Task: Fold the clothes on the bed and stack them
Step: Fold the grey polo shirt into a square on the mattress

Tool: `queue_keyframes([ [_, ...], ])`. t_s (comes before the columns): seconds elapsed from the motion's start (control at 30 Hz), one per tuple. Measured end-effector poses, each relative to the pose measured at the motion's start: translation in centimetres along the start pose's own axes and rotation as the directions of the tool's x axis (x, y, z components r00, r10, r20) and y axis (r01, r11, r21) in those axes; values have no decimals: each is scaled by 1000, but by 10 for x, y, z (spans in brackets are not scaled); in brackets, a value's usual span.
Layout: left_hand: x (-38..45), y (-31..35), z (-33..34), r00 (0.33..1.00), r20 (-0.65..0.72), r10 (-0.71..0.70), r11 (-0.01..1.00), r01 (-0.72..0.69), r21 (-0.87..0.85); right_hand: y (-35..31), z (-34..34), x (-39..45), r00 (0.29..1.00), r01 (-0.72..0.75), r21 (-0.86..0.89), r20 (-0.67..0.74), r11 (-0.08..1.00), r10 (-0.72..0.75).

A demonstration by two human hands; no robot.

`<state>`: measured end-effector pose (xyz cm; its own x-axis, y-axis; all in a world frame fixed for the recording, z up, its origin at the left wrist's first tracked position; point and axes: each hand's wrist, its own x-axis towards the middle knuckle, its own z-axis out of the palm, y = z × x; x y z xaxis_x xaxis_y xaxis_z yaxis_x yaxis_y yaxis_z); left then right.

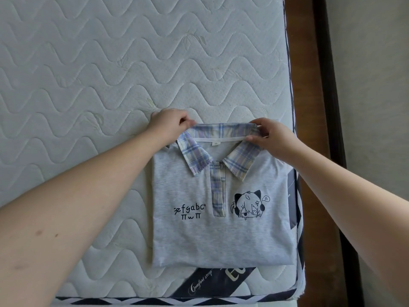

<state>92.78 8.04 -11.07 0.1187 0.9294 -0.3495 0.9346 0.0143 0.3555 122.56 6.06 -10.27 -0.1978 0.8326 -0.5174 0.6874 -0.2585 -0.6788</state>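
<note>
Both forearms come in from the near edge, bare, reaching out over the bed. The left hand (169, 124) is curled up at the left end of the plaid collar (221, 131), pinching the fabric between thumb and fingers. The right hand (271, 137) does the same at the collar's right end, thumb on the near side and fingers over the far edge.

The grey polo shirt (221, 235) is folded into a neat rectangle, front up, lying flat near the right edge of the mattress (110, 63). It has black lettering on the left, a little cartoon cat-eared head on the right, and a plaid placket down the middle.

There's a dark label (212, 282) poking out from under the shirt's near edge, reads something like "Comfort sleep" but it's partly covered. Brown wooden bed frame (309, 107) runs along the right.
</note>
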Motion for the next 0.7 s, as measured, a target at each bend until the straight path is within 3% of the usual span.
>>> queue_keyframes([
  [0.1, -3, -12, -8, 997, 78, 7, 997, 0, -83, 1, -1, 1, 994, 11, -47, -104, 999, -16],
  [0.17, -5, -19, -14, 998, 56, 1, 994, 5, -109, 0, 4, 4, 982, -2, -32, -187, 999, -4],
  [0.27, -16, -25, -18, 978, -207, -33, 981, -7, -193, -1, 13, 5, 967, -12, -26, -253, 1000, 5],
  [0.33, -30, -27, -19, 949, -301, -98, 967, 21, -252, 0, 15, -2, 947, -17, 7, -321, 1000, 19],
  [0.4, -44, -33, -14, 966, -239, -102, 971, 44, -237, 6, 19, -12, 925, -18, -19, -380, 1000, 10],
  [0.53, -68, -43, -5, 994, 103, -45, 973, 67, -221, 18, 33, -31, 947, -62, -206, -320, 977, -8],
  [0.7, -61, -42, 0, 996, 89, -12, 997, 19, -78, 16, 18, -24, 984, -79, -224, -174, 971, 40],
])
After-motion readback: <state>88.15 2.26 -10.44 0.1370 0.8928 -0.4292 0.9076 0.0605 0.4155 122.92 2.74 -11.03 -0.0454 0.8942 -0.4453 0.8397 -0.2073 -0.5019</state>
